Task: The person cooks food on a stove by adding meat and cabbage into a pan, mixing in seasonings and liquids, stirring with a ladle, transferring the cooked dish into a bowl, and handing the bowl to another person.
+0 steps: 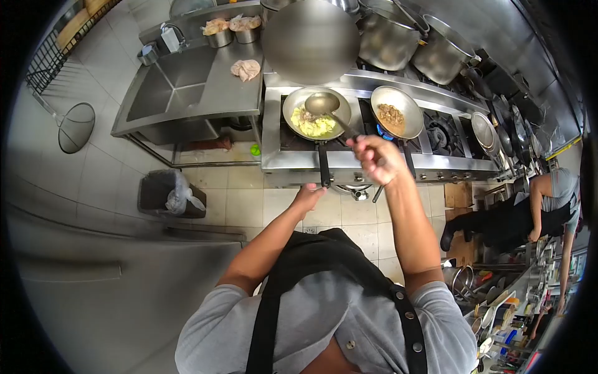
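Observation:
My right hand (380, 158) is closed round the handle of a metal ladle (322, 103). The ladle's bowl is over the left frying pan (340, 128), which holds yellow and pale food pieces (311, 123); whether it touches them I cannot tell. At the end of that pan's black handle is my left hand (306, 198), its fingers closed at the handle tip. Beside it on the stove, a second frying pan (408, 101) holds brown chopped food (391, 118), with a blue flame (382, 131) under it.
Large pots (387, 42) stand behind the pans on the stove (374, 163). To the left are a steel sink (168, 90), a crumpled cloth-like item (245, 70) and a lined bin (163, 194). Another person (523, 209) is at the right, near crowded shelves. A strainer (76, 128) hangs at far left.

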Motion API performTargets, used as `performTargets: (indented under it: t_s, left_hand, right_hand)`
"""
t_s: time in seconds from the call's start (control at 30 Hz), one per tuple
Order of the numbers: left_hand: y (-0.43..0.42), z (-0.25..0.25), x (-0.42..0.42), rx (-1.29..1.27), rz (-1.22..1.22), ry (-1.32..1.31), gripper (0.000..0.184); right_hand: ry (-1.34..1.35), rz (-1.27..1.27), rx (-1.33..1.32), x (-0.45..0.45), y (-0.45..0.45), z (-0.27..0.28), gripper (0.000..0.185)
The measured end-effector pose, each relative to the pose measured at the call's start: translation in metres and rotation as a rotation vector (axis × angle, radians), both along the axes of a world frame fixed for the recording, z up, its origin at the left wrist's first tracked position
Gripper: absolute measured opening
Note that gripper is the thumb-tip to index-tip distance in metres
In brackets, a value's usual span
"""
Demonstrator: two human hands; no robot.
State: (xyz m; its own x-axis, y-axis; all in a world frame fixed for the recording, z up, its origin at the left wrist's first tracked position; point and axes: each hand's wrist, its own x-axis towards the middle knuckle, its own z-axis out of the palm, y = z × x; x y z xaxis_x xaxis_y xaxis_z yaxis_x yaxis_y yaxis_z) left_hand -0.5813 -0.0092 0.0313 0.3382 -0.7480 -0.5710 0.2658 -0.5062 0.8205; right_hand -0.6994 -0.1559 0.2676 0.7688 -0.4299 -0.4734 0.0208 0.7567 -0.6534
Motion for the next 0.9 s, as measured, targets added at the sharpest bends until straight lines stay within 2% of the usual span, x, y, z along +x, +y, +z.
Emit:
performTargets:
  t_s: [0.1,0.17,0.3,0.4,0.5,0.6,0.7,0.77,0.8,0.9]
  left_hand:
    - [-0.009,0.000,-0.006,-0.020,-0.019,0.121,0.056]
    - [-0.019,-0.005,-0.007,-0.045,-0.076,0.211,0.050]
    - [-0.033,-0.009,-0.016,-0.051,0.050,0.274,0.034]
    - [-0.035,-0.024,-0.018,-0.055,0.114,0.246,0.023]
    - [-0.036,-0.027,-0.020,-0.070,0.144,0.222,0.021]
    - [-0.039,-0.024,-0.019,-0.092,0.202,0.295,0.023]
    - [-0.045,-0.007,-0.020,-0.110,0.269,0.412,0.028]
    - [-0.055,0.001,-0.021,-0.130,0.315,0.496,0.033]
    - [-0.061,-0.003,-0.019,-0.126,0.330,0.489,0.030]
    - [-0.071,-0.021,-0.021,-0.112,0.376,0.433,0.027]
  right_hand:
    - [0.193,0.033,-0.196,-0.006,0.019,-0.039,0.011]
    - [0.368,0.153,-0.412,-0.016,0.032,-0.052,0.005]
    - [0.634,0.353,-0.909,-0.042,0.040,-0.071,0.010]
    - [0.708,0.387,-1.428,-0.058,0.012,-0.140,0.015]
    - [0.707,0.315,-1.544,-0.055,-0.002,-0.151,0.017]
    - [0.676,0.247,-1.394,-0.060,-0.003,-0.129,0.017]
    - [0.660,0.193,-1.387,-0.062,-0.010,-0.133,0.017]
    - [0.627,0.130,-1.453,-0.060,-0.016,-0.162,0.015]
    - [0.613,0.095,-1.486,-0.057,-0.015,-0.161,0.014]
    - [0.505,0.115,-0.607,-0.045,-0.009,-0.156,0.011]
